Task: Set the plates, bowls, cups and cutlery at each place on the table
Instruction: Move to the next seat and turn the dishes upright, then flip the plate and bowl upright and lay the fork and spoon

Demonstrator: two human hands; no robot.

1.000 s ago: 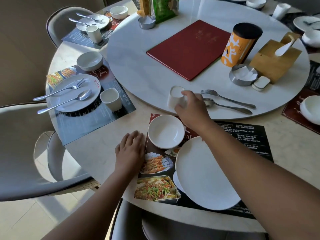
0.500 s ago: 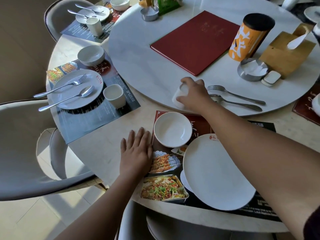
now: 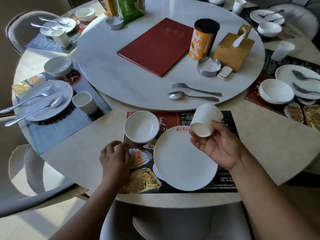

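head view: the right hand [image 3: 219, 146] holds a white cup [image 3: 205, 120] tipped on its side, fingers [image 3: 199, 142] curled round it, raised above the far edge of the white plate [image 3: 183, 161]. the left hand [image 3: 115, 157] rests on the surface at the placemat's [image 3: 138, 181] left edge, fingers bent, holding nothing. a white bowl [image 3: 141, 126] sits just beside the plate. a fork [image 3: 195, 88] and spoon [image 3: 190, 96] lie on the turntable [image 3: 121, 70].

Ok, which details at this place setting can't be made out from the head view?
- Placemat text: too small and blurred.
- Red plate logo: partly behind the cup.
- Left hand fingers: curled, contact with the mat unclear.
- Chair: cut off by bottom edge.
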